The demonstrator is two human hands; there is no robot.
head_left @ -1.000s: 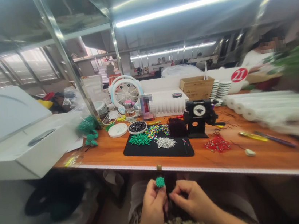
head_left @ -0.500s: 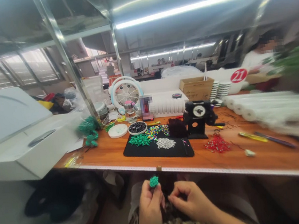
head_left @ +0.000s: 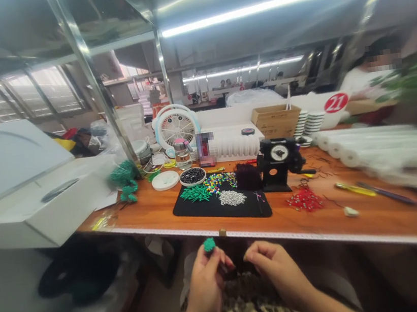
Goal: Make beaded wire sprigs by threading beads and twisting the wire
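Below the table edge, my left hand (head_left: 206, 281) is closed around a small knobbly green bunch (head_left: 209, 245), which pokes up above the thumb and index finger. Whether it is cord or beads is too small to tell. My right hand (head_left: 277, 267) is apart from it, a short way to the right, with thumb and index finger pinched together. Whatever lies in that pinch is too small to make out. On the table beyond, a black mat (head_left: 216, 215) carries green slim pieces (head_left: 195, 193), multicoloured beads (head_left: 217, 181) and silvery beads (head_left: 232, 197).
A black hand-cranked device (head_left: 275, 167) stands right of the mat, near red beaded strands (head_left: 304, 199). Behind are a dish of dark beads (head_left: 192, 176), a bottle (head_left: 183, 155) and a fan (head_left: 176, 128). A white box (head_left: 39, 214) is at left; a co-worker (head_left: 367, 74) sits far right.
My right hand has moved right and slightly up, widening the gap between the hands. My left hand, with the green bunch, has shifted slightly up and left.
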